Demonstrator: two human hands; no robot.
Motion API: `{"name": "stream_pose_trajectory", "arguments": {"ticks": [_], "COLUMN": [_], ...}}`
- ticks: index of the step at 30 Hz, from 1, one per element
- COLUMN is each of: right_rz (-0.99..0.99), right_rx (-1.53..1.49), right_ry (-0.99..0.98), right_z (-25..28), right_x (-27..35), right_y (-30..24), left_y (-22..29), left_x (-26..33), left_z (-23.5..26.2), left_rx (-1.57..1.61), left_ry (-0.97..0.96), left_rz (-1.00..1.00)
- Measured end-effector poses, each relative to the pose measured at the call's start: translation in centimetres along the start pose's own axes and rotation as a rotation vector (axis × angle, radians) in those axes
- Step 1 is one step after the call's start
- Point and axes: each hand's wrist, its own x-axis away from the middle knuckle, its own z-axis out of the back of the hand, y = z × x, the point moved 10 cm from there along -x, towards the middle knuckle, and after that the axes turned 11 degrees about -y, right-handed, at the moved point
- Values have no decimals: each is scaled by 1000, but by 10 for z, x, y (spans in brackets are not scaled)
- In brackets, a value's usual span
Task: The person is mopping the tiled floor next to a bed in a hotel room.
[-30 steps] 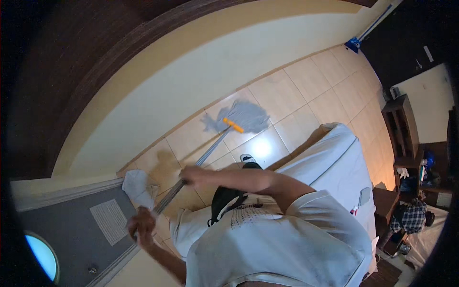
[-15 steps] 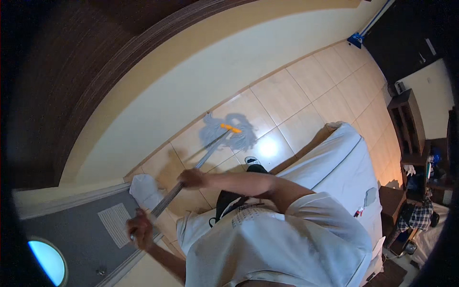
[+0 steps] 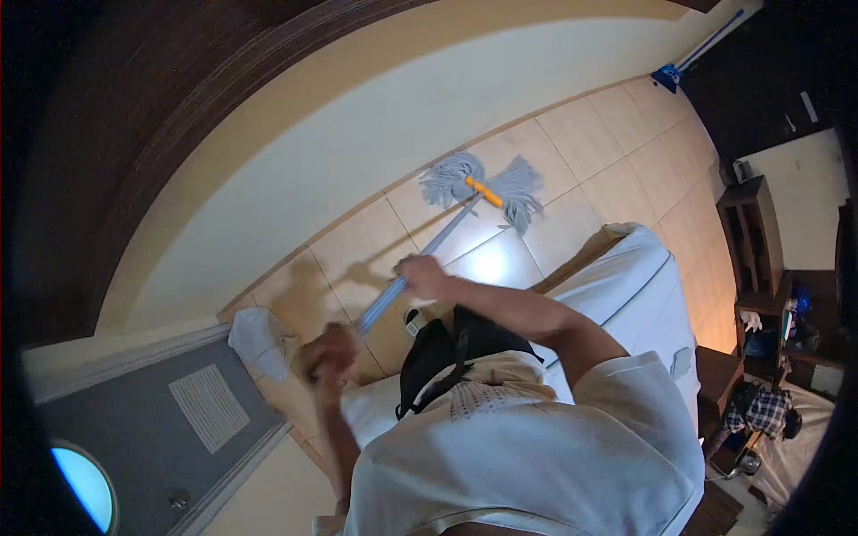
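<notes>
A mop (image 3: 484,192) with grey strings and an orange clamp rests on the beige tiled floor, close to the wall's baseboard. Its strings fan out to both sides of the clamp. The grey handle slants down to the lower left, toward my body. My right hand (image 3: 422,277) is closed around the middle of the handle. Near the handle's upper end, my left hand (image 3: 327,354) is wrapped round it, somewhat blurred by motion. One foot in a dark and white shoe (image 3: 415,322) stands on the tiles below the handle.
A bed with a pale cover (image 3: 617,299) lies to my right. By the grey door (image 3: 134,433) at left sits a white bag (image 3: 259,342). A blue broom (image 3: 668,77) leans in the far corner; dark shelves (image 3: 755,237) and a person in a checked shirt (image 3: 762,409) are at right.
The mop head has slid along the wall, farther from me and to the right, and its strings have spread. Both hands moved the same way with the handle.
</notes>
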Motion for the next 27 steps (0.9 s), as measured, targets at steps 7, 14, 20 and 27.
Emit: {"name": "stream_pose_trajectory", "arguments": {"ticks": [7,14,20,27], "right_rz": [555,497,328,-230], "right_rx": [-265,-187,-57,61], "right_ry": [10,-433,-282,-146], "right_z": [-41,-83,-49,8], "right_x": [-18,-39,-34,-15], "right_y": [-208,-257,-157,62], "left_y": [108,136,79,-25], "left_x": [102,116,79,-29], "left_z": [111,106,76,-49], "left_rx": [95,-64,332,225], "left_ry": [153,360,84,33], "left_rz": [-234,-302,-353,-62]}}
